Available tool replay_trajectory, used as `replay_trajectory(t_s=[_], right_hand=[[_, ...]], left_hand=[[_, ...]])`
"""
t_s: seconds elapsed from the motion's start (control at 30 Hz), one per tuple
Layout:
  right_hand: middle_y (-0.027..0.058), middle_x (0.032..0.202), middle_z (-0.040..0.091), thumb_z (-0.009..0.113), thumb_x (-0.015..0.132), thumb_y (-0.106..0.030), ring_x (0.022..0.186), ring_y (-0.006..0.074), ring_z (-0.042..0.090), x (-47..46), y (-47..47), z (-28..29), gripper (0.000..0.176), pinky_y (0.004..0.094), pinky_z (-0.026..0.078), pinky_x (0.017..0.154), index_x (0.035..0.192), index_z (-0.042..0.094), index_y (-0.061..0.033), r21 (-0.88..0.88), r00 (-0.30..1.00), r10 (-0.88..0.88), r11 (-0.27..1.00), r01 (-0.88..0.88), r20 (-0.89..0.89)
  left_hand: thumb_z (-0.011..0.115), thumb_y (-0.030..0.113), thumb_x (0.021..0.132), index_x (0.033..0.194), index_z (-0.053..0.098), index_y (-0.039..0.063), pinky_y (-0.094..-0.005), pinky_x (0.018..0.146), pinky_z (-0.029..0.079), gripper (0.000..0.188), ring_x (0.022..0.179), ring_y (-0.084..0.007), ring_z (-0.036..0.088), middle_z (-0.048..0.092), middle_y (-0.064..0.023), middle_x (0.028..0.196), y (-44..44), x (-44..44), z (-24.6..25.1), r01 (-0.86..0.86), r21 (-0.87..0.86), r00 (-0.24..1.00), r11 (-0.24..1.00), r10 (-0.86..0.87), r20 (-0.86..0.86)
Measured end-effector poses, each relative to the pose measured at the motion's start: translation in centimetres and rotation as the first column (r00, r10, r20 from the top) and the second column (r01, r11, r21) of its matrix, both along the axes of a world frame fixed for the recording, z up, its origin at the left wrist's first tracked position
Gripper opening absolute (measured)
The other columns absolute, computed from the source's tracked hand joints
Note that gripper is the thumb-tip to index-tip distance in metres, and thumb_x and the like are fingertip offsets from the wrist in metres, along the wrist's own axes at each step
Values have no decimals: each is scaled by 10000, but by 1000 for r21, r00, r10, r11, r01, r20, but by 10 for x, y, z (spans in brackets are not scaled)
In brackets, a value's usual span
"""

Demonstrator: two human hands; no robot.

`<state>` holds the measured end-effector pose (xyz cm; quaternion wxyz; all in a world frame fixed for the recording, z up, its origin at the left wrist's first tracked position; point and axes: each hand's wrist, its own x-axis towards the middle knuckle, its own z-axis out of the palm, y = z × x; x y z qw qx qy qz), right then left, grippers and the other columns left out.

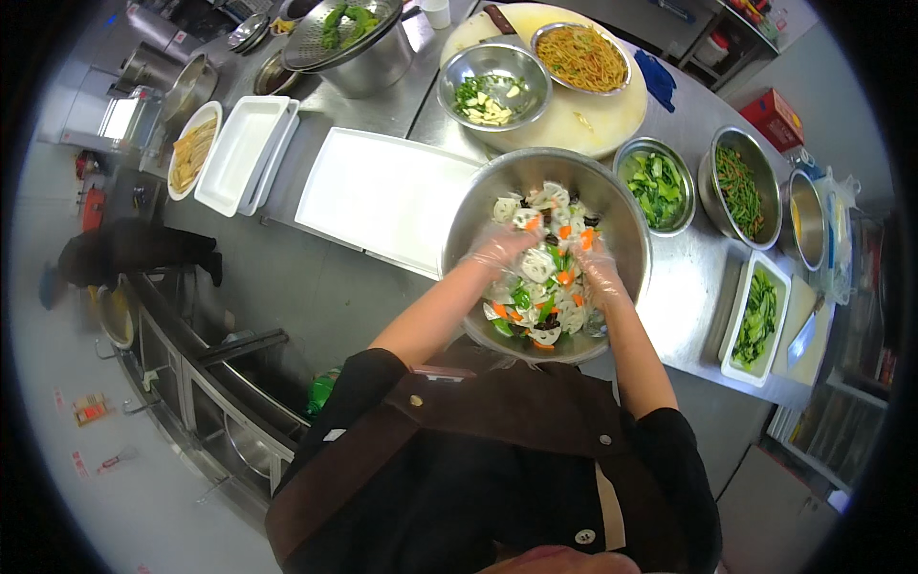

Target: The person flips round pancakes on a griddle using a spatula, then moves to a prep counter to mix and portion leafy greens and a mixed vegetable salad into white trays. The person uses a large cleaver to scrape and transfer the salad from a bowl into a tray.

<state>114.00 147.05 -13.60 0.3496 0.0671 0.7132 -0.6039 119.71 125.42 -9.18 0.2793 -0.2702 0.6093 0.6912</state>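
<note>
A large stainless steel bowl (624, 208) stands before me at the table's edge. It holds sliced lotus root (537, 265), carrot slices, green pieces and dark pieces that look like wood ear. Both my hands wear clear plastic gloves and are down in this mix. My left hand (502, 247), slightly blurred, touches lotus root and carrot at the bowl's left side. Opposite it, my right hand (595, 269) has its fingers among carrot and lotus slices. The fingertips are partly buried, so whether either hand grips anything does not show. A white rectangular tray (387, 194) lies left of the bowl.
Beyond the bowl, a round cutting board (609, 133) carries a bowl of garlic and greens (495, 86), a bowl of noodles (581, 57) and a knife. Bowls of leafy greens (654, 188) and green beans (742, 190) stand right, near a cleaver (803, 341). Another person (136, 251) is far left.
</note>
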Motion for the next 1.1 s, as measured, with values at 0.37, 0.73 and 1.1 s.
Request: replay_trajectory(t_s=[0.37,0.73,1.1], right_hand=[[226,1322,487,703,769,-362,1217,370,468,11,7,106,648,412,353,1036,1287,501,-29,610,513,741,660,-439,-433],[223,1299,507,612,750,-111,1235,382,448,5,24,113,506,431,330,1055,1247,554,-36,568,443,752,659,-494,-488],[206,1320,503,630,769,-117,1193,348,500,34,11,115,490,411,384,1012,1247,559,-35,111,869,393,919,-377,-301]], left_hand=[[552,393,873,1279,478,26,-408,1021,370,552,1181,-355,484,504,-228,1268,39,6,56,250,-634,849,732,-481,-220],[599,215,787,994,636,32,-444,782,493,280,834,-367,620,631,-197,877,61,46,46,-83,-721,780,688,-405,-477],[571,220,940,1076,618,16,-283,810,502,250,917,-181,599,632,-104,999,-37,116,60,-250,589,785,768,517,-341]])
